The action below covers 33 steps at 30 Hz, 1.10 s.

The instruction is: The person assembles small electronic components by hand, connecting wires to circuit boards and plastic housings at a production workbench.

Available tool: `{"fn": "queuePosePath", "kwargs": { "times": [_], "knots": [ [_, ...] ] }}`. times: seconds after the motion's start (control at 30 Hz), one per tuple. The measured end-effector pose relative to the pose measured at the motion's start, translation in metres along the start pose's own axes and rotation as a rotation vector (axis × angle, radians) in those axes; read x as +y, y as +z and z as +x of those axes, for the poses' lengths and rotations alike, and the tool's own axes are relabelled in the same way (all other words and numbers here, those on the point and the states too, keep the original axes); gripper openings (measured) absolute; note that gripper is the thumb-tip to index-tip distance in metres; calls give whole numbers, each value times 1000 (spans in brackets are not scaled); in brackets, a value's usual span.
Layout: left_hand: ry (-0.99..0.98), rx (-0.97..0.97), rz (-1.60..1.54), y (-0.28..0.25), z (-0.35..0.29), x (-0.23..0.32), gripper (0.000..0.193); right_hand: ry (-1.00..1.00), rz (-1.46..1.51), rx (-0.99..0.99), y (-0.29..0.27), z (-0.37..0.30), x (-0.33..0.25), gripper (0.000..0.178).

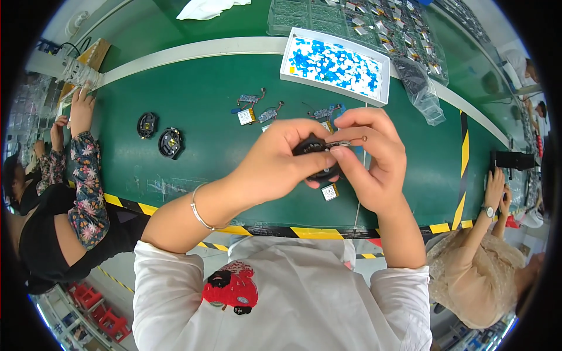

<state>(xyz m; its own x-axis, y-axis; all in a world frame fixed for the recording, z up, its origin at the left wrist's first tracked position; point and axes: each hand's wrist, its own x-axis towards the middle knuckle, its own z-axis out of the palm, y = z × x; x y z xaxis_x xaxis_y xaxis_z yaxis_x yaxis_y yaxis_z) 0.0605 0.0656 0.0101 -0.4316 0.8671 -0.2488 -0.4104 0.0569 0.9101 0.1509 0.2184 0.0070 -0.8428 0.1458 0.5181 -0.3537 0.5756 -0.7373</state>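
Observation:
My left hand is closed round a round black plastic case, its thumb pressed over the near side. Opposite it, my right hand pinches a small circuit board at the case's right edge. A thin wire with a small copper-coloured disc sticks out past my right fingertips. Just below the hands shows a silver battery with a yellow end; whether it is wired to the board is hidden. My fingers cover most of the case's inside.
Two round black cases lie to the left. Beyond my hands are loose circuit boards with batteries. A white box holds blue and white bits, near clear trays and a plastic bag. Co-workers' hands rest on both sides.

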Motion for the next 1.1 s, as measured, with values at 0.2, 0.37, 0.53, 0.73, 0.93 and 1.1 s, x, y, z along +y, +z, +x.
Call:
{"fn": "queuePosePath", "kwargs": {
  "times": [0.2,0.37,0.53,0.73,0.93,1.1],
  "knots": [
    [35,-65,-56,2,-1,1,7,24,175,-30,-4,1,7,8],
    [-105,-49,-181,4,-1,8,21,399,541,25,1,1,1,7],
    [-120,-61,-306,3,-1,10,27,389,566,22,4,3,5,9],
    [-163,-26,-228,1,0,8,20,338,534,27,9,1,7,7],
    [-180,-38,-221,0,2,5,17,374,487,4,10,0,4,6],
    [-142,-75,-176,3,2,3,23,414,495,-5,4,1,2,4]
  ]
}}
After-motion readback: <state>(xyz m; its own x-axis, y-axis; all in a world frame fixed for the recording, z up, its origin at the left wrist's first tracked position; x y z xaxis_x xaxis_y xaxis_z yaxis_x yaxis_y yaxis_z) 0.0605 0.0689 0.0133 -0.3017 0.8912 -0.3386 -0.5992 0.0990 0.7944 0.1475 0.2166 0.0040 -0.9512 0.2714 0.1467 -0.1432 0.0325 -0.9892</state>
